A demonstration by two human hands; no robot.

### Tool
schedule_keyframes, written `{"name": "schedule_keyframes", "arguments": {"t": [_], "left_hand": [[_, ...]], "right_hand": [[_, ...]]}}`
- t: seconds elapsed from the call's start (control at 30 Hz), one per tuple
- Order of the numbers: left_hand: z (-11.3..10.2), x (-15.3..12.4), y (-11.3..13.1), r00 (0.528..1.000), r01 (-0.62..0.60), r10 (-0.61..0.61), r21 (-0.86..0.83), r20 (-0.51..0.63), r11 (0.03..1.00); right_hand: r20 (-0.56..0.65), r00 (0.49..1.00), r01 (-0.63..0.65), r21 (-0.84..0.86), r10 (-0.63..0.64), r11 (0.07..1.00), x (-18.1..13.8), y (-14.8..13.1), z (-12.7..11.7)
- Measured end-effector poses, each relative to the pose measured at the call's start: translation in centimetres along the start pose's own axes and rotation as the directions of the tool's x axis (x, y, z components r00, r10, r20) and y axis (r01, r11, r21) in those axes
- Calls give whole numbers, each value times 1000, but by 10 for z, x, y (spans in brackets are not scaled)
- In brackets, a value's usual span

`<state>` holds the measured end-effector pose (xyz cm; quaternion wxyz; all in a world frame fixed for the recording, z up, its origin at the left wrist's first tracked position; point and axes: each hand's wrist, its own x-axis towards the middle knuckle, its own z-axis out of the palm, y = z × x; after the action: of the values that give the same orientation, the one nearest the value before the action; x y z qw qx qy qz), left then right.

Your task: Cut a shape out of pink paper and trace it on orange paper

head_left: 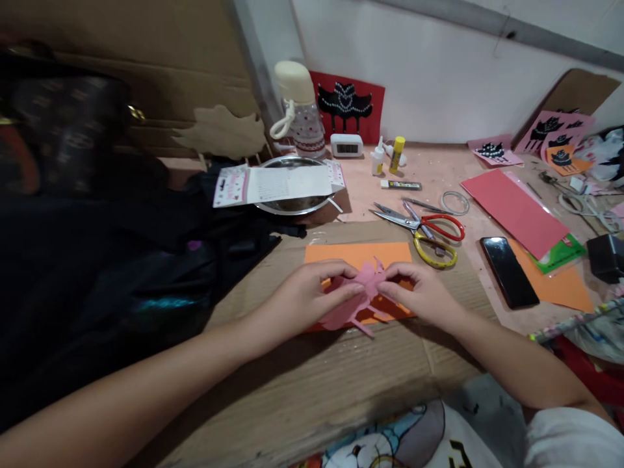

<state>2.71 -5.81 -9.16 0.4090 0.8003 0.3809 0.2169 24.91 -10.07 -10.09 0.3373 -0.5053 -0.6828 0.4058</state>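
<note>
A pink paper cutout with thin strips along its lower side is held between both hands, above an orange paper sheet. My left hand pinches its upper middle between thumb and fingers. On the other side, my right hand pinches the cutout's right part, fingertips close to those of the left. The fingers cover part of the cutout's outline. Beyond the orange sheet lie scissors with one red and one yellow handle, closest to my right hand.
A metal bowl with a printed card across it stands behind, near a bottle. Glue containers, including a yellow-capped stick, stand at the back. A phone and coloured paper lie right; black fabric covers the left.
</note>
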Motion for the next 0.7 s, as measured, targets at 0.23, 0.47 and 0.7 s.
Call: {"name": "schedule_keyframes", "arguments": {"t": [0.23,0.47,0.7], "left_hand": [[-39,19,22,980,-40,30,-49,-196,998],[-60,41,50,954,-180,142,-127,-263,975],[-63,33,46,945,-154,111,-117,-308,981]], "right_hand": [[-246,957,43,-407,-155,912,4,5,-60],[-235,972,-149,-707,-31,691,24,57,-84],[-244,969,-224,-771,49,596,31,65,-87]]}}
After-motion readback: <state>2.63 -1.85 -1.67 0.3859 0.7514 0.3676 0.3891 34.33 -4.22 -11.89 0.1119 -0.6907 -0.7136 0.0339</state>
